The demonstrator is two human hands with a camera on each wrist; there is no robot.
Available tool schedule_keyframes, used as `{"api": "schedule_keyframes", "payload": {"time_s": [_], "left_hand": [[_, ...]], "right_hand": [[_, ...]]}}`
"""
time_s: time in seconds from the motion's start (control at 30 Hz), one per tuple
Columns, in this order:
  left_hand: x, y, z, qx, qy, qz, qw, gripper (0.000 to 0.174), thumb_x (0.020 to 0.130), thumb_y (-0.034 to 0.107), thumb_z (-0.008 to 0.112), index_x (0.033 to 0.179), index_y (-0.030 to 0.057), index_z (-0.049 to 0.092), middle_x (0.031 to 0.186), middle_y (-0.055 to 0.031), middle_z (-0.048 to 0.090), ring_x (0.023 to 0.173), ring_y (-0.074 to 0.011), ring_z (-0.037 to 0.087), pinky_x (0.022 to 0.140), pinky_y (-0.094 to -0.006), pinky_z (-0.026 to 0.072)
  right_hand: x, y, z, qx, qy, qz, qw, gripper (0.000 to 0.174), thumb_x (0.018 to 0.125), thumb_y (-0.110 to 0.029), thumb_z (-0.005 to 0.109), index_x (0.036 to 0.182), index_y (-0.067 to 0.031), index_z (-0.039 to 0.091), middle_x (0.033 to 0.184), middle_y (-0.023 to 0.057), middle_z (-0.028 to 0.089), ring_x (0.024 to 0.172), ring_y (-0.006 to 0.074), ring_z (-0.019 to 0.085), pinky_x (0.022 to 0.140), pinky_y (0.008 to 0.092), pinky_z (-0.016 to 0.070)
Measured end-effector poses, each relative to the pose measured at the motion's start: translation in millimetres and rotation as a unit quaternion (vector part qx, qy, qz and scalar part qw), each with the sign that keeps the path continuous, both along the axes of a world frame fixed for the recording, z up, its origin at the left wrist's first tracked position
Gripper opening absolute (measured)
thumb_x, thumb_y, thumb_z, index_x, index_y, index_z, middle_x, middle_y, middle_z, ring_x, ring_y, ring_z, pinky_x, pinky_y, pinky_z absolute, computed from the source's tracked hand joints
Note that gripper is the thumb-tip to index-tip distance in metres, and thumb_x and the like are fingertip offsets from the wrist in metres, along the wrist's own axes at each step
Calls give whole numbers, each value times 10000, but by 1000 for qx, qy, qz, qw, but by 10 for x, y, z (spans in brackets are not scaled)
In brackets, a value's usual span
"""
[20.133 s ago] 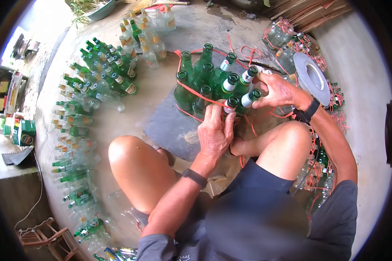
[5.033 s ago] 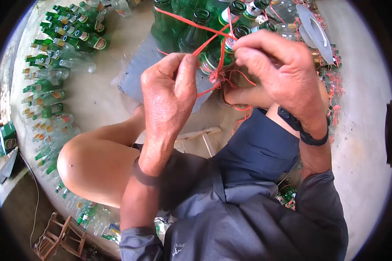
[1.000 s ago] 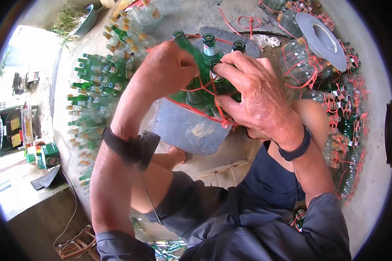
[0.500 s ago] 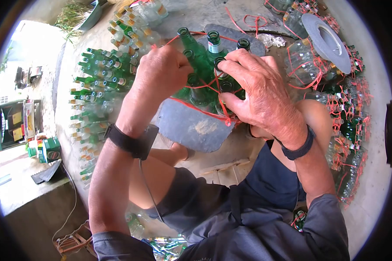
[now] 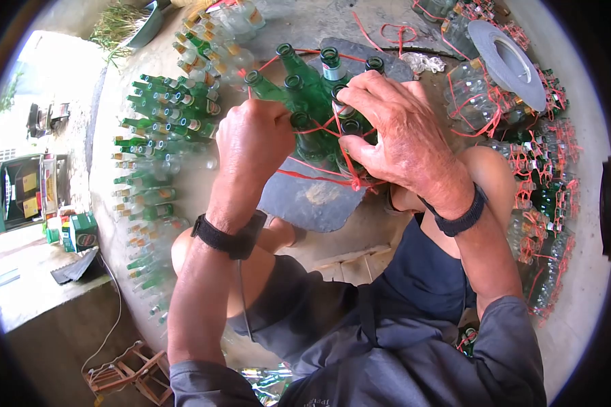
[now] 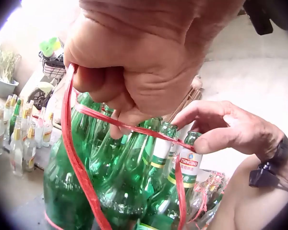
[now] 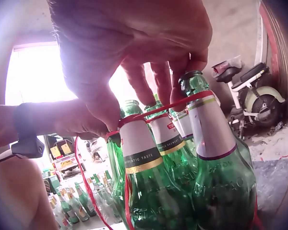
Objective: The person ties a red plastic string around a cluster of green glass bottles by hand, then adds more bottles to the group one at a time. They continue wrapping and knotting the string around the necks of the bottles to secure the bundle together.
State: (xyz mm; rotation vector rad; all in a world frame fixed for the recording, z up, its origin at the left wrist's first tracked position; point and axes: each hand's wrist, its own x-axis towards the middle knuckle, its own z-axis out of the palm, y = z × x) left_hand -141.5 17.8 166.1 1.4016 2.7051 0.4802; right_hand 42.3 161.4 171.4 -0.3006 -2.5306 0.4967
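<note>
Green glass beer bottles stand upright in a tight cluster on a dark slate slab. Red plastic twine loops around the cluster and crosses between the necks, with a knot low on the near side. My left hand is curled in a fist around the twine, at the left of the cluster; a strand runs taut from it toward the right-hand necks. Over those necks my right hand grips from above, its thumb on one labelled bottle and its fingers bent over others behind.
Rows of loose bottles stand along the left floor. Twine-tied bundles of bottles line the right wall, a grey ring-shaped disc on top. Loose twine and crumpled white plastic lie beyond the slab. A wooden stool is at lower left.
Five seconds ago both hands pulled twine at the near side. Since then my right hand has moved onto the necks. In the last second my left hand has come down toward the body, uncovering a left bottle.
</note>
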Motion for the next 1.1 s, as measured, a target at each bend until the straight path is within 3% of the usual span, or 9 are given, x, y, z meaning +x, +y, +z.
{"api": "schedule_keyframes", "payload": {"time_s": [0.07, 0.1, 0.17, 0.2, 0.27, 0.3, 0.53, 0.93, 1.1], "left_hand": [[11, -42, -43, 42, -34, 15, 998, 175, 865, 125, 666, 958, 72, 805, 747, -203, 692, 665, -336, 720, 662, -419, 562], [32, -61, -48, 43, -32, 16, 998, 175, 865, 125, 666, 958, 72, 805, 747, -203, 692, 665, -336, 720, 662, -419, 562], [94, -83, -66, 118, -128, 54, 983, 149, 841, 129, 676, 873, 52, 800, 748, -233, 690, 709, -437, 696, 668, -466, 564], [104, -110, -100, 118, -127, 54, 983, 149, 841, 129, 676, 873, 52, 800, 748, -233, 690, 709, -437, 696, 668, -466, 564], [134, -168, -161, 158, -173, 58, 970, 198, 931, 123, 700, 994, -50, 773, 615, -63, 612, 613, -49, 529, 577, -285, 462], [180, -188, -133, 176, -198, 64, 962, 199, 961, 114, 706, 1003, -70, 769, 656, -4, 612, 651, -28, 509, 571, -260, 440], [408, -277, -329, 319, -232, 103, 913, 128, 975, 73, 736, 1046, -17, 793, 741, 40, 667, 697, -15, 534, 607, -219, 441], [606, -282, -395, 360, -201, 151, 899, 112, 968, 71, 747, 1040, -5, 785, 750, 39, 682, 682, -5, 537, 602, -206, 449], [638, -294, -423, 365, -241, 171, 883, 137, 979, 97, 750, 1045, -17, 785, 774, 47, 687, 689, -7, 541, 602, -203, 441]], "right_hand": [[2, 2, -11, 1, 6, 2, 1000, 346, 756, -161, 744, 1091, -104, 682, 1104, 50, 649, 1045, 260, 657, 909, 423, 436], [5, 2, -11, 1, 6, 1, 1000, 348, 758, -165, 745, 1095, -104, 682, 1109, 48, 651, 1050, 258, 658, 914, 421, 437], [10, 3, -17, 3, 7, -1, 1000, 351, 760, -169, 746, 1099, -105, 683, 1113, 46, 654, 1055, 257, 660, 920, 419, 438], [11, 4, -21, 2, 8, -2, 1000, 353, 763, -169, 745, 1105, -106, 684, 1117, 45, 655, 1061, 255, 660, 925, 418, 438], [15, 15, -17, 3, 8, -2, 1000, 355, 766, -169, 744, 1111, -108, 685, 1121, 44, 657, 1066, 253, 660, 929, 417, 439], [16, 24, -16, 2, 8, -1, 1000, 346, 768, -168, 744, 1105, -109, 687, 1121, 44, 659, 1071, 250, 661, 932, 416, 438], [48, 26, 19, -7, -6, -6, 1000, 357, 771, -175, 759, 1115, -102, 704, 1148, 46, 677, 1084, 250, 658, 944, 401, 432], [40, 43, 0, 15, -8, -3, 1000, 408, 767, -204, 791, 1151, -98, 707, 1186, 54, 688, 1094, 271, 664, 932, 397, 434], [47, 62, 3, 16, -25, -1, 1000, 432, 768, -210, 802, 1173, -101, 697, 1204, 52, 688, 1114, 268, 667, 918, 403, 432]]}}
